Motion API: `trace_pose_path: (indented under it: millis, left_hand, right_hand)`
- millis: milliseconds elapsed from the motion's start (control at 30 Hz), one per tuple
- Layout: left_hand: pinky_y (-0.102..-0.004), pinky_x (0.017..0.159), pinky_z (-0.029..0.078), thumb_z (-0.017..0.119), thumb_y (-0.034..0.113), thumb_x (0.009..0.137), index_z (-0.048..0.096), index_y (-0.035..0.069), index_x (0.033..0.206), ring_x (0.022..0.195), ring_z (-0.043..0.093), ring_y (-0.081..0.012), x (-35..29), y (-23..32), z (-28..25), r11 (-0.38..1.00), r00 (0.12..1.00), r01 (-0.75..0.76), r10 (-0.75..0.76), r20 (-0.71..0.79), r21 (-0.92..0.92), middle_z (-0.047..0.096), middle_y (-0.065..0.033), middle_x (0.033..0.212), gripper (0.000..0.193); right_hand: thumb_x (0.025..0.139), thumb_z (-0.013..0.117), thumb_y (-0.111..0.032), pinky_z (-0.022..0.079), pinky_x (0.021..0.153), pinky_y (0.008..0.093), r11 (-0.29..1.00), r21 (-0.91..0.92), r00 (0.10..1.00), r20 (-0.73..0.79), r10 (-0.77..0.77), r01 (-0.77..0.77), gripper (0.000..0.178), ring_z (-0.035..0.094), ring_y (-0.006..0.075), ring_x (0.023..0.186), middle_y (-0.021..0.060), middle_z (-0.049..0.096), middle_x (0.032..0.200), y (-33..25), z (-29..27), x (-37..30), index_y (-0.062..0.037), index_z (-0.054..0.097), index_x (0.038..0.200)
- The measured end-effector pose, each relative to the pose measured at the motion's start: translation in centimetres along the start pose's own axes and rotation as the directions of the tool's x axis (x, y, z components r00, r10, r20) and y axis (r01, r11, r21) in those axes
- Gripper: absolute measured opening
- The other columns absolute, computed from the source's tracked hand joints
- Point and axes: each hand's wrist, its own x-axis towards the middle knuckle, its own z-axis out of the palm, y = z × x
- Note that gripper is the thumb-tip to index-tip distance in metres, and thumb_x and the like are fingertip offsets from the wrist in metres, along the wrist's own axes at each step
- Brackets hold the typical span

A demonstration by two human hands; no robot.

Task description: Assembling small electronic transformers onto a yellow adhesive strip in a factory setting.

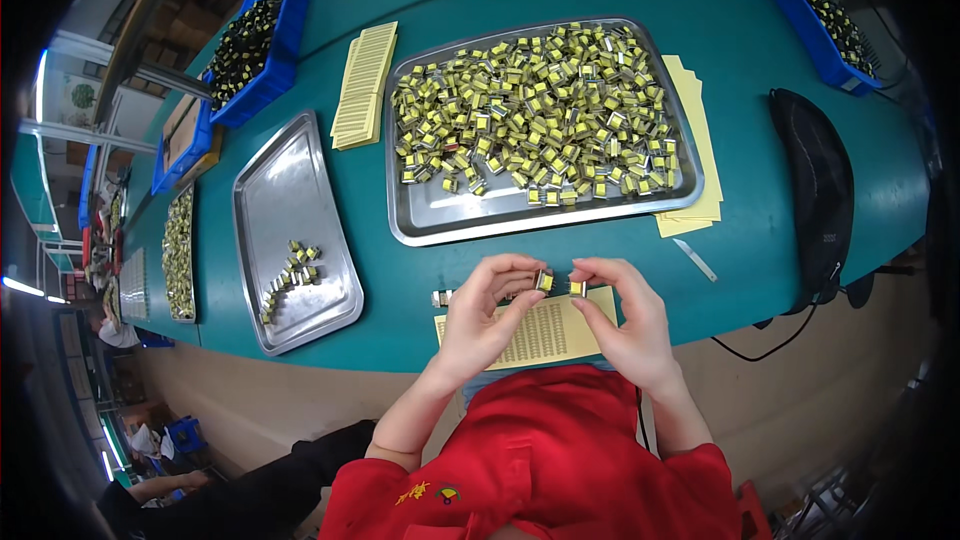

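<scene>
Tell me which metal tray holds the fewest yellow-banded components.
The middle tray, left of the large tray and right of the narrow tray: mostly bare, with few components; the others are crowded.

Just below the frame's centre, the left hand (484, 318) pinches a small yellow-topped part (544, 282); the right hand (634, 328) pinches another part (578, 288), over a yellow card (545, 333). A heaped metal tray (450, 217) fills the upper middle. A blue bin (291, 25) sits upper left.
</scene>
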Motion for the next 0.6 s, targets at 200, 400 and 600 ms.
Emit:
trace_pose_path:
  millis: [200,400,600]
  left_hand:
    - [-0.0388,0.093,0.049,0.068,-0.003,0.085,0.057,0.001,0.119,0.109,0.062,-0.0322,0.3,-0.5,1.0,0.758,0.958,-0.271,0.273,0.089,0.593,0.063,-0.0149,0.114,0.036]
    - [-0.0444,0.096,0.044,0.07,-0.001,0.081,0.057,0.002,0.12,0.113,0.056,-0.0354,0.4,-1.5,1.1,0.623,0.921,-0.352,0.362,0.14,0.698,0.062,-0.0147,0.113,0.041]
    - [-0.0436,0.096,0.045,0.073,-0.002,0.078,0.059,0.002,0.114,0.114,0.057,-0.0336,0.7,-1.6,1.3,0.614,0.922,-0.353,0.357,0.15,0.706,0.062,-0.0133,0.112,0.038]
  right_hand:
    - [0.084,0.062,0.008,0.044,0.097,0.0389,0.942,-0.321,0.995,0.002,-0.103,0.098,0.052,0.057,0.0316,0.109,0.0114,0.063,0.112,0.9,0.5,0.4,-0.0078,0.052,0.133]
    - [0.084,0.06,0.008,0.037,0.101,0.0413,0.899,-0.412,0.989,0.054,-0.138,0.148,0.059,0.055,0.0309,0.107,0.0113,0.061,0.113,1.8,1.0,0.7,-0.0089,0.048,0.139]
    - [0.084,0.059,0.008,0.035,0.102,0.0417,0.866,-0.462,0.982,0.096,-0.165,0.191,0.061,0.056,0.0286,0.106,0.0119,0.059,0.111,1.9,1.3,0.8,-0.0087,0.046,0.141]
